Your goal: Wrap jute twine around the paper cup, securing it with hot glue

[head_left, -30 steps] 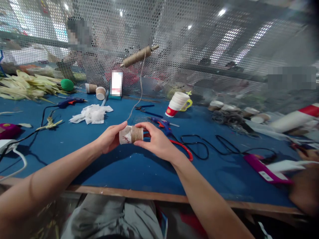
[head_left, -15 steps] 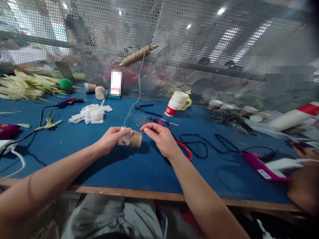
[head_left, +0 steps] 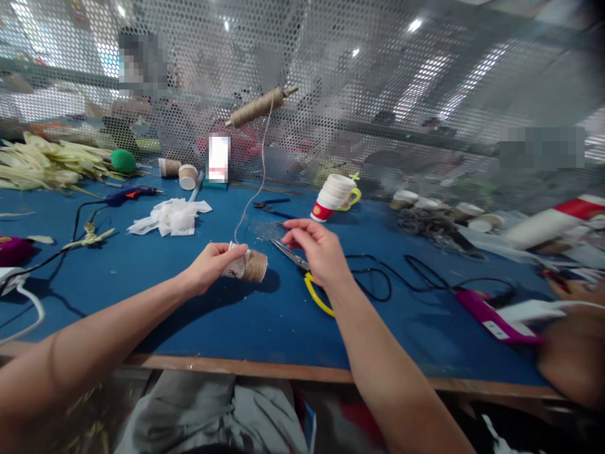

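Observation:
My left hand [head_left: 208, 268] is closed round a small paper cup [head_left: 236, 268] lying on its side just above the blue table [head_left: 246, 321]; the cup's open end is wrapped in brown twine [head_left: 256, 267]. A thin strand [head_left: 261, 170] runs up from the cup to a twine spool [head_left: 258, 107] stuck on the mesh wall. My right hand [head_left: 319, 252] lies over a pair of scissors [head_left: 290, 255], fingers curled on them; the blades stick out toward the cup and a yellow handle loop [head_left: 316, 297] shows under my wrist.
Black cable [head_left: 378, 277] loops right of my hand. A stack of cups [head_left: 336, 195], pliers [head_left: 269, 205], a glue gun [head_left: 130, 194], white tissue [head_left: 172, 215], dried leaves [head_left: 51, 165] and a pink device [head_left: 494, 315] lie around. Another person's hand [head_left: 574, 359] is at far right.
My right hand let go of the cup and moved right and farther back onto the scissors, which shifted left. My left hand lowered the cup slightly.

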Demonstrator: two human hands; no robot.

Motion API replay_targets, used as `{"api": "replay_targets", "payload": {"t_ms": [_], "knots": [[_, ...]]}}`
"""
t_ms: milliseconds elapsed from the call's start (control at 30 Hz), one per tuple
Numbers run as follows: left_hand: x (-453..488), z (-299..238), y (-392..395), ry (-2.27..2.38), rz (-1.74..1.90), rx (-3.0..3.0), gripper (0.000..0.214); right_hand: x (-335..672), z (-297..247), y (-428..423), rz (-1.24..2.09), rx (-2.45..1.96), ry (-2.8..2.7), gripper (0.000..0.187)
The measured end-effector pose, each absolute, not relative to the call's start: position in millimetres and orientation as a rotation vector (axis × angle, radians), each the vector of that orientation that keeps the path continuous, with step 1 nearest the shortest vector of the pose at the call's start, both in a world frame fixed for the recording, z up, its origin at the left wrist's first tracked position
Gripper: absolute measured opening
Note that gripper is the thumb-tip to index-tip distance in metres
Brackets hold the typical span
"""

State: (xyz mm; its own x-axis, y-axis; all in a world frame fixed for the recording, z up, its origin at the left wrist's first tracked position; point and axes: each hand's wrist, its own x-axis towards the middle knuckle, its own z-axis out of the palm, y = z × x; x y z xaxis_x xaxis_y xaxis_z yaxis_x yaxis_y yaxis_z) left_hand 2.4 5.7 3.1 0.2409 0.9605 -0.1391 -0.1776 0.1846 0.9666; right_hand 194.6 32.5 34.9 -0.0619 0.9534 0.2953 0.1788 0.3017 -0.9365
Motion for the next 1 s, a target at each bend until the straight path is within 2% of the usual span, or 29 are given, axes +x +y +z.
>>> {"api": "replay_targets", "payload": {"t_ms": [100,167,233,333,500,633,733,833,1000], "knots": [[2,1,6,1.001,1.023,1.081,0.039,217,43,56,0.587,-1.306,-1.426,0.027],[3,1,6,1.016,1.032,1.109,0.038,232,44,72,0.37,-1.611,-1.532,0.028],[3,1,6,1.026,1.035,1.132,0.038,244,41,84,0.268,-1.982,-1.704,0.02],[4,0,6,1.036,1.031,1.164,0.036,250,30,96,0.345,-2.173,-1.78,0.006],[3,-1,6,1.06,1.037,1.242,0.037,244,18,100,0.462,-2.141,-1.721,0.011],[2,-1,6,1.106,1.036,1.325,0.04,243,27,90,0.582,-1.964,-1.647,0.002],[2,-1,6,1.137,1.025,1.373,0.043,243,42,75,0.682,-1.736,-1.566,0.011],[2,-1,7,1.13,1.022,1.367,0.045,241,54,55,0.95,-1.453,-1.48,0.016],[3,-1,9,1.161,1.015,1.34,0.042,228,55,23,1.171,-1.301,-1.601,0.021]]}}
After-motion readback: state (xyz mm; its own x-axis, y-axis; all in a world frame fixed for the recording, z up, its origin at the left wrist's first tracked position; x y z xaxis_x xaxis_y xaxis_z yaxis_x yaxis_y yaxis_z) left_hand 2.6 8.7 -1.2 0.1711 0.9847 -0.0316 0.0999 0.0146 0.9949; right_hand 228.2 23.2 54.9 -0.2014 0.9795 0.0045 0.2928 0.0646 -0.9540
